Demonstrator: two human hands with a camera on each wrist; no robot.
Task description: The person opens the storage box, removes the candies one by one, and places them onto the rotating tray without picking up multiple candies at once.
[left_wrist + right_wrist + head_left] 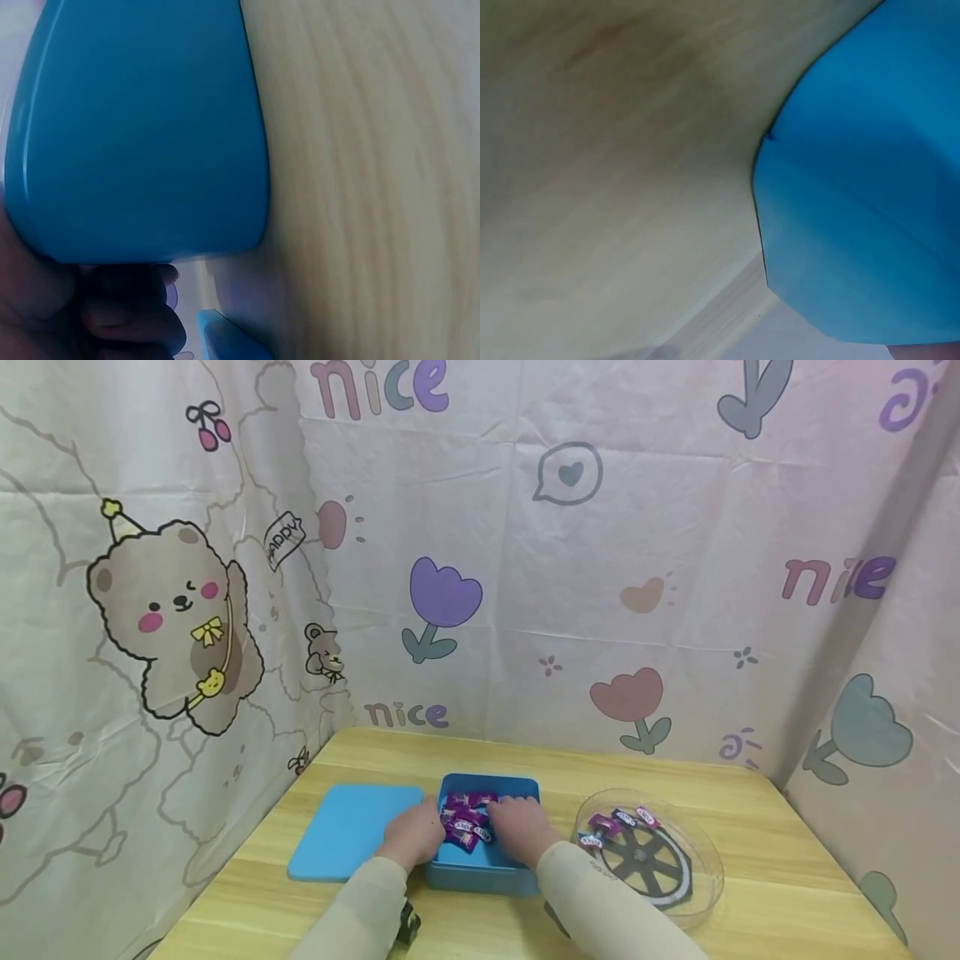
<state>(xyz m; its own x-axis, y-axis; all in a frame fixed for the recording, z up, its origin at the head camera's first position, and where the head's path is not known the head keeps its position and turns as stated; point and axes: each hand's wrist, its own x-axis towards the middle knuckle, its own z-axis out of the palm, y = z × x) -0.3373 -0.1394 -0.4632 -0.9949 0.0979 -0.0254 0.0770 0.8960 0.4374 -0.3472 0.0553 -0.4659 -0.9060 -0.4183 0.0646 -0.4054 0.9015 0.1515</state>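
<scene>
A blue lidless box (483,881) stands on the table with several purple-wrapped candies (465,818) inside. My left hand (415,832) grips its left wall; in the left wrist view, curled fingers (131,319) show beside the box's end. Over the right wall lies my right hand (522,828), gripping that side with bent fingers reaching inside, close to the candies. Its fingertips are hidden in the head view. In the right wrist view the box's outer wall (862,225) fills the right side, and only a sliver of the hand (926,352) shows.
A flat blue lid (356,831) lies left of the box. To the right, a round clear tray (708,893) holds a dark spoked wheel shape (640,855) and several wrapped candies (603,825). A small dark object (408,922) sits by the left sleeve. Printed curtains surround the table.
</scene>
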